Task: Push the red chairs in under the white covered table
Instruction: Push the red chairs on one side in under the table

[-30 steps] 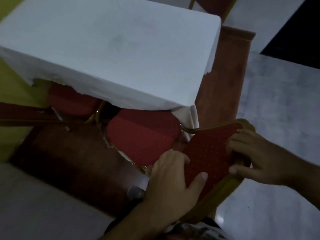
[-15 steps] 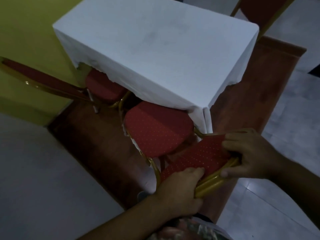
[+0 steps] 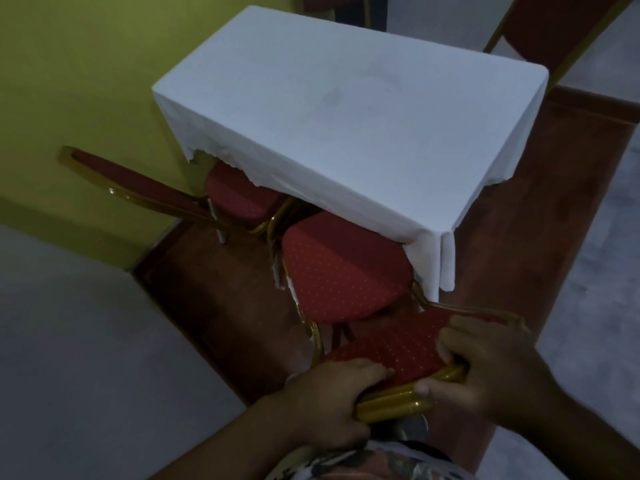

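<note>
A table under a white cloth [image 3: 346, 109] stands in the upper middle. The near red chair [image 3: 339, 271] has a dotted seat partly under the cloth's front edge and a gold frame. Its backrest [image 3: 398, 344] tilts toward me. My left hand [image 3: 329, 403] grips the backrest's gold top rail from the left. My right hand [image 3: 485, 372] grips the same rail from the right, fingers over the red padding. A second red chair [image 3: 239, 195] sits to the left, its seat partly under the table and its backrest [image 3: 131, 183] sticking out left.
A yellow-green wall [image 3: 76, 81] runs along the left. The table and chairs stand on a reddish-brown floor strip [image 3: 540, 244]; grey floor [image 3: 69, 341] lies on both sides. Another red chair back [image 3: 554, 26] shows at the top right, behind the table.
The view has pulled back and up, so more of the table and the left chair shows. Both hands have slid toward the top rail of the near chair's backrest and keep hold of it.
</note>
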